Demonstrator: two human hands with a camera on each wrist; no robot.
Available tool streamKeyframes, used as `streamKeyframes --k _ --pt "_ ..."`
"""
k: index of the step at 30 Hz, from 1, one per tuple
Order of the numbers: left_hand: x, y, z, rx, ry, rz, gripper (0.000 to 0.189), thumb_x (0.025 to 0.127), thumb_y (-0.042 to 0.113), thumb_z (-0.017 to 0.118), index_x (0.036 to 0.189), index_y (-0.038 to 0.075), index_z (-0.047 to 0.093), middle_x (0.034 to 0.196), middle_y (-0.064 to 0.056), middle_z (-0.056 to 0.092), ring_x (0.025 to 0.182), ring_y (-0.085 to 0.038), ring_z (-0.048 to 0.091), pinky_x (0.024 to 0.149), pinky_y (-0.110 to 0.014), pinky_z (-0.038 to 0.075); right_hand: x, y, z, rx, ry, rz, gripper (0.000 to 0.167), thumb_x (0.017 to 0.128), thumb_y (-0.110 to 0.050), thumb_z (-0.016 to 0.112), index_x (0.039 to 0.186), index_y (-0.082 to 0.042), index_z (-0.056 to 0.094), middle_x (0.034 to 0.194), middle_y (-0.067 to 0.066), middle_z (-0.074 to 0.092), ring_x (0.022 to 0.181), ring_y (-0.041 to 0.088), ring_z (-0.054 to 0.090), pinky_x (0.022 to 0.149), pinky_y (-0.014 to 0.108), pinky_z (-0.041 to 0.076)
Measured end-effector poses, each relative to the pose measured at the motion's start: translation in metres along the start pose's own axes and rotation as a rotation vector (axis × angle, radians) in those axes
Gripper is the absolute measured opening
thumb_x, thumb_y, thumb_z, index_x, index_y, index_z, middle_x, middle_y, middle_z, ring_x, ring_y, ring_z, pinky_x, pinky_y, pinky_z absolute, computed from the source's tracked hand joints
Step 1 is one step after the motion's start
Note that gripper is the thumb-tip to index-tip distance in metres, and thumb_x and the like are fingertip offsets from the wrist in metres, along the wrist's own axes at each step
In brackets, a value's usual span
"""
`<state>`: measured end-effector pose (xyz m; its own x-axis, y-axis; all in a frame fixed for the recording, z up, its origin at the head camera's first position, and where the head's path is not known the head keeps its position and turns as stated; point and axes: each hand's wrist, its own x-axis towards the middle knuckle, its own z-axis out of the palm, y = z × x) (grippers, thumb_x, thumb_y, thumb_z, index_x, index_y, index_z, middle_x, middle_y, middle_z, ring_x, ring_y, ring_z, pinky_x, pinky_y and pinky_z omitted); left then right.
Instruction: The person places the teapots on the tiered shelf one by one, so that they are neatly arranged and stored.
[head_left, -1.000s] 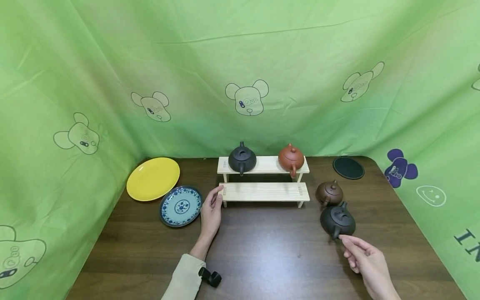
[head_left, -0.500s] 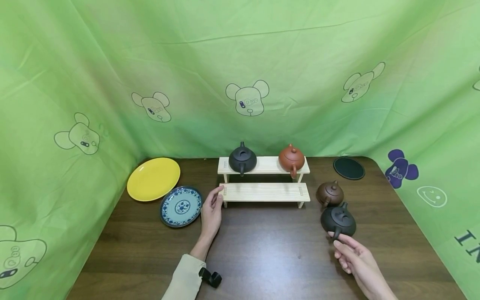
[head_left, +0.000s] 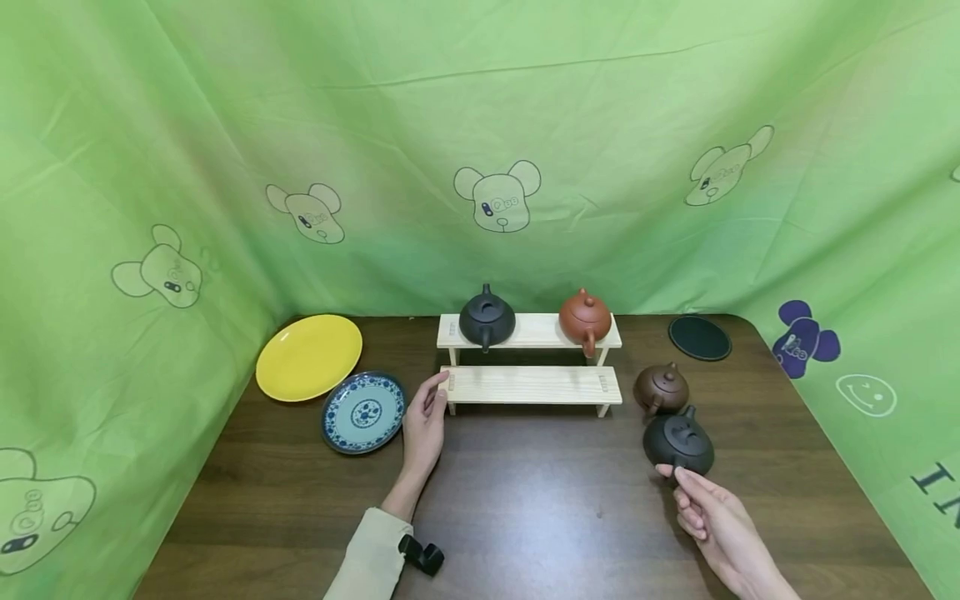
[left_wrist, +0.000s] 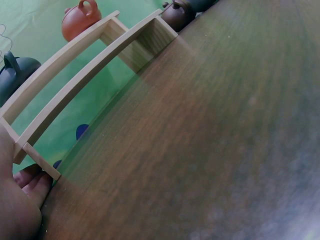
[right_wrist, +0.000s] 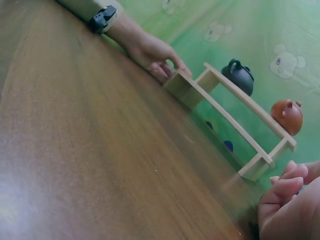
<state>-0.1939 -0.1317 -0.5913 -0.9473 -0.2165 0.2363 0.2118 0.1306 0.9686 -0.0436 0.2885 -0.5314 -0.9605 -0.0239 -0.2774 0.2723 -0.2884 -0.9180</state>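
Observation:
At the left end of the two-tier wooden display stand (head_left: 532, 386), my left hand (head_left: 423, 429) holds the lower step, thumb at the front and fingers along its side. My right hand (head_left: 720, 521) pinches the handle of a black teapot (head_left: 678, 446) between thumb and index finger; the handle is mostly covered by the fingers. The teapot sits on the table at the right. Just behind it is a dark brown teapot (head_left: 662, 388). On the stand's upper step are another black teapot (head_left: 487, 321) at left and a reddish-orange teapot (head_left: 585, 321) at right.
A yellow plate (head_left: 309, 358) lies at the back left, with a blue-patterned plate (head_left: 364, 412) in front of it. A round dark coaster (head_left: 700, 337) lies at the back right. Green printed cloth (head_left: 495, 100) walls in the brown table (head_left: 525, 517).
My right hand has shifted slightly left at the black teapot's handle, and its thumb and index finger have closed on it. My left hand stays at the stand.

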Motion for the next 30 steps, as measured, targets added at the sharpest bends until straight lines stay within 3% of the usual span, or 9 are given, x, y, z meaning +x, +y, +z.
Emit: streamKeyframes --k 7,14,18,22,30 --pt "-0.007 0.030 0.001 0.028 0.002 0.050 0.031 0.115 0.018 0.060 0.142 0.011 0.074 0.148 -0.016 0.070 0.127 -0.027 0.070 0.097 -0.022 0.055 -0.003 -0.001 0.004 -0.030 0.124 -0.045 0.038 0.120 -0.022 0.053 0.100 -0.023 0.085 0.070 -0.013 0.051 0.056 0.003 0.029 0.055 0.035 0.010" --pt "-0.006 0.028 0.001 0.040 0.009 0.030 0.030 0.115 0.016 0.060 0.141 0.017 0.075 0.147 -0.007 0.072 0.128 -0.017 0.069 0.099 -0.020 0.055 -0.004 -0.001 0.006 -0.031 0.153 -0.070 0.038 0.119 -0.017 0.055 0.098 -0.023 0.086 0.069 -0.012 0.050 0.056 0.005 0.026 0.055 0.037 0.008" --pt "-0.008 0.040 0.003 0.027 -0.001 0.006 0.031 0.115 0.011 0.059 0.143 0.009 0.073 0.149 -0.014 0.070 0.130 -0.028 0.069 0.101 -0.023 0.055 -0.006 0.001 0.006 -0.009 0.156 -0.084 0.038 0.118 -0.016 0.055 0.099 -0.023 0.087 0.070 -0.012 0.050 0.056 0.007 0.023 0.055 0.038 0.006" --pt "-0.009 0.045 0.004 0.031 -0.005 -0.036 0.032 0.115 0.009 0.058 0.144 0.008 0.072 0.151 -0.013 0.069 0.133 -0.030 0.068 0.102 -0.023 0.054 -0.009 0.003 0.007 -0.018 0.168 -0.087 0.038 0.118 -0.015 0.055 0.099 -0.024 0.087 0.070 -0.012 0.051 0.056 0.008 0.022 0.054 0.038 0.008" --pt "0.000 0.002 0.000 0.007 -0.005 -0.018 0.031 0.114 0.018 0.063 0.139 0.029 0.076 0.148 0.004 0.071 0.127 -0.013 0.070 0.099 -0.020 0.056 -0.015 0.003 0.010 -0.018 0.197 -0.089 0.038 0.117 -0.014 0.058 0.096 -0.024 0.088 0.068 -0.012 0.053 0.055 0.006 0.023 0.054 0.039 0.007"
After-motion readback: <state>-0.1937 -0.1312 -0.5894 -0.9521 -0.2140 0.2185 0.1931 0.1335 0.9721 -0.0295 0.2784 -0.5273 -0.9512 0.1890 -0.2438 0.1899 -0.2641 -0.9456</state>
